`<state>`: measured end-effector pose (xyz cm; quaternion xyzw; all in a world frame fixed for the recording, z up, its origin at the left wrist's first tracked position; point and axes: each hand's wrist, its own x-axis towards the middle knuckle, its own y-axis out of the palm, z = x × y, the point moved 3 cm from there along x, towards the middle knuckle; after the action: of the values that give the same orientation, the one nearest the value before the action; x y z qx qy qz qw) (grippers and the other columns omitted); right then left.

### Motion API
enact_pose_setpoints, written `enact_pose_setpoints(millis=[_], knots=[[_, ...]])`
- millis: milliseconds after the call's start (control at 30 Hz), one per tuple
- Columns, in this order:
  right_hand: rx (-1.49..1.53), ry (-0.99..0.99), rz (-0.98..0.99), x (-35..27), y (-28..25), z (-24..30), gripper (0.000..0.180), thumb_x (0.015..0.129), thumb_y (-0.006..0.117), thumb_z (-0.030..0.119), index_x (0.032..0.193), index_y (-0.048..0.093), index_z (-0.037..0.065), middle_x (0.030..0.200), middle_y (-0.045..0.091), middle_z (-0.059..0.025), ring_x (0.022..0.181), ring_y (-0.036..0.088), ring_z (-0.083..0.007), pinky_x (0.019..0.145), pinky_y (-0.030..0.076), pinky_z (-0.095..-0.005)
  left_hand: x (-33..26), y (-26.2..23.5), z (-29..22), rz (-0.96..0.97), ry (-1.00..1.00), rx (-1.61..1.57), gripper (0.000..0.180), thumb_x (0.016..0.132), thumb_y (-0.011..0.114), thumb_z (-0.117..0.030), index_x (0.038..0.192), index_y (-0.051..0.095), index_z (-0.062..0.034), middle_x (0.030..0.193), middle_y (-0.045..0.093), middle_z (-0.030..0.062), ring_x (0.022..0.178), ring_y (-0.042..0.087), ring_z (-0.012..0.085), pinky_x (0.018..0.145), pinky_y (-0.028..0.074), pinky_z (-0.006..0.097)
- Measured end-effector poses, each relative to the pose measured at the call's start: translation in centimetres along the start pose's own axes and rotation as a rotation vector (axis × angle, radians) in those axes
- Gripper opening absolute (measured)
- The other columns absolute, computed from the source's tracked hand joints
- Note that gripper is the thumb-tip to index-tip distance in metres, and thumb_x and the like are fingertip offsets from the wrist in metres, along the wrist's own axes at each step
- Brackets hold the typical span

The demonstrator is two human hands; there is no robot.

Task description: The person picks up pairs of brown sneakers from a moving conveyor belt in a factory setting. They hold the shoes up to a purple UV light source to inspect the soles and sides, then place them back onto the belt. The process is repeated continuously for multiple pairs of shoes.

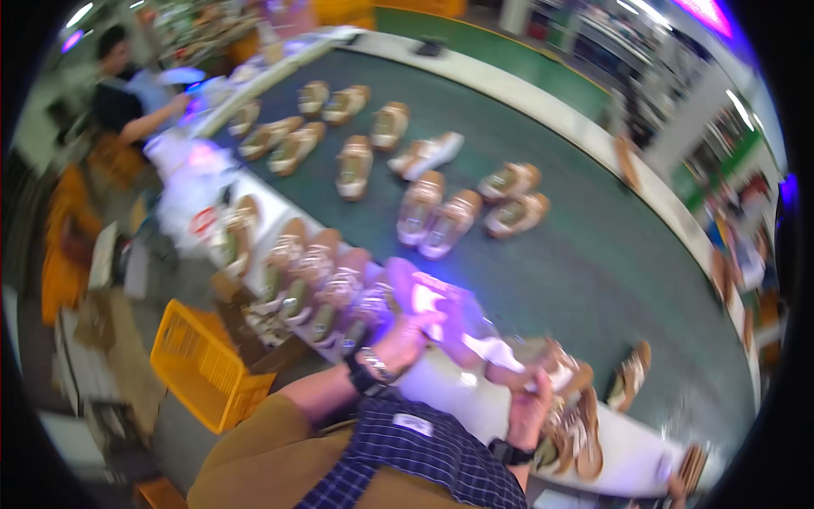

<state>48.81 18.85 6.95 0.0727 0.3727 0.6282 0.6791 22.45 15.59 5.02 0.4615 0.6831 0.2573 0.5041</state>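
Observation:
The picture is motion-blurred. My left hand [409,333], with a watch on its wrist, reaches over the white ledge [475,399] to a sandal lit by purple light [424,297]; its grip is too blurred to read. My right hand [530,405] is closed around a brown sandal [577,428] lying on the ledge among a few others. A row of brown sandals [318,284] lies along the ledge to the left of my left hand. Many more sandals [437,216] are spread over the dark green conveyor belt [585,263].
A yellow plastic crate [203,360] stands on the floor at lower left, with orange crates [64,254] further left. Another person [127,93] works at the far left end of the belt. Shelves and racks [678,102] line the right side.

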Motion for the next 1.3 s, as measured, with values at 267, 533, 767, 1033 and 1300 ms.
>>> enact_pose_setpoints(millis=[267, 533, 767, 1033, 1300], knots=[[0.265, 0.198, 0.183, 1.8, -1.9, -3.2, 0.042, 0.089, 0.048, 0.031, 0.123, 0.050, 0.006, 0.121, 0.055, -0.0089, 0.103, 0.057, -0.0265, 0.090, 0.046, -0.0409, 7.4, 0.5, 0.7, 0.259, -0.077, -0.078, 0.028, 0.091, 0.051, -0.013, 0.116, 0.052, -0.0021, 0.110, 0.060, 0.0063, 0.101, 0.057, 0.0156, 0.092, 0.043, 0.032], [0.106, 0.371, 0.136, 2.3, 0.2, -3.4, 0.051, 0.087, 0.043, 0.039, 0.123, 0.048, 0.003, 0.102, 0.058, -0.0202, 0.080, 0.061, -0.0295, 0.058, 0.051, -0.0369, 10.6, 2.0, -4.3, -0.091, 0.142, 0.637, 0.054, 0.090, 0.051, -0.028, 0.131, 0.035, 0.0044, 0.127, 0.045, 0.0150, 0.116, 0.045, 0.0199, 0.096, 0.039, 0.034], [0.194, 0.460, 0.143, 4.3, -2.0, -3.9, 0.040, 0.090, 0.043, 0.029, 0.120, 0.051, 0.004, 0.109, 0.060, -0.0117, 0.093, 0.061, -0.0269, 0.077, 0.050, -0.0412, 3.2, -1.3, -1.9, -0.111, 0.107, 0.588, 0.037, 0.087, 0.058, -0.015, 0.121, 0.048, -0.0037, 0.090, 0.060, 0.0050, 0.070, 0.060, 0.0123, 0.058, 0.049, 0.025], [0.184, 0.110, 0.386, 17.2, 8.0, 3.6, 0.038, 0.090, 0.043, 0.033, 0.119, 0.050, 0.009, 0.108, 0.061, -0.0086, 0.093, 0.060, -0.0238, 0.076, 0.049, -0.0413, 0.5, -2.7, -0.4, -0.117, 0.204, 0.754, 0.027, 0.084, 0.051, -0.004, 0.110, 0.054, -0.0001, 0.097, 0.058, 0.0057, 0.081, 0.058, 0.0125, 0.070, 0.048, 0.023], [-0.579, -0.018, 0.377, 17.0, 5.6, 7.4, 0.048, 0.076, 0.069, 0.021, 0.115, 0.056, -0.003, 0.107, 0.061, -0.0129, 0.096, 0.059, -0.0224, 0.083, 0.049, -0.0333, 0.5, 1.5, 2.8, -0.084, 0.253, 0.766, 0.019, 0.085, 0.051, -0.006, 0.102, 0.058, -0.0018, 0.096, 0.058, 0.0031, 0.089, 0.054, 0.0112, 0.080, 0.043, 0.023]])
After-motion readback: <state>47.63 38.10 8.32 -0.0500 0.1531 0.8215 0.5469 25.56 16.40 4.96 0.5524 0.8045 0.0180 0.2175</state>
